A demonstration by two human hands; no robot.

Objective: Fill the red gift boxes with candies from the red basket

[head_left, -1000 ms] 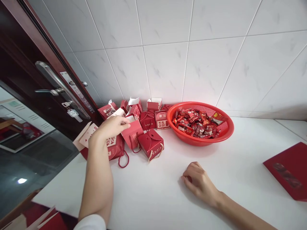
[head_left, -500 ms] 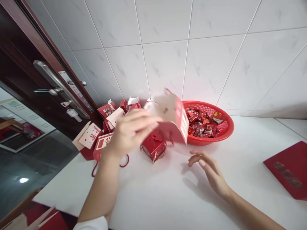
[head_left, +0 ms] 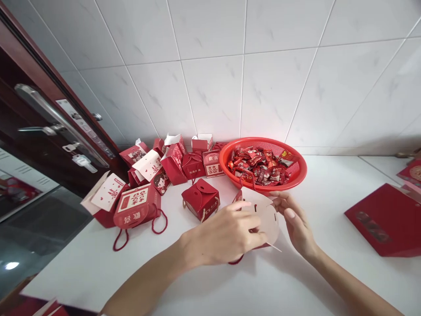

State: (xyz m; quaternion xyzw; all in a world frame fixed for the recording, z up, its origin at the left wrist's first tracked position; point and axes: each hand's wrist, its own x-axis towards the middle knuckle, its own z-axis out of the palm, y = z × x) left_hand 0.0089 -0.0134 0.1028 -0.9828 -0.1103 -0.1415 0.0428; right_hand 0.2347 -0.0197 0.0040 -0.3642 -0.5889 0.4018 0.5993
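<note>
A red gift box [head_left: 270,216] with pale inner flaps folded outward sits on the white table in front of me. Across its near side lies my left hand [head_left: 226,237], fingers bent and closed on the box's edge, hiding much of it. My right hand [head_left: 297,226] is at the far right flap, its fingertips against the edge and the thumb apart from the fingers. Just left of them stands a closed red box [head_left: 201,198] with twisted cord handles. Right behind is a red plastic basket [head_left: 302,171] filled with wrapped candies [head_left: 259,164].
Several red and white gift boxes [head_left: 174,164] cluster at the back left, near the door [head_left: 49,145]. One box [head_left: 138,202] with red cord loops lies at the table's left. A larger red box [head_left: 384,221] lies at right. A tiled wall [head_left: 210,96] closes off the back.
The gift box in my left hand has come down from mid-air onto the table, nearer to me. My right hand has moved up to its right edge. The view has shifted rightward.
</note>
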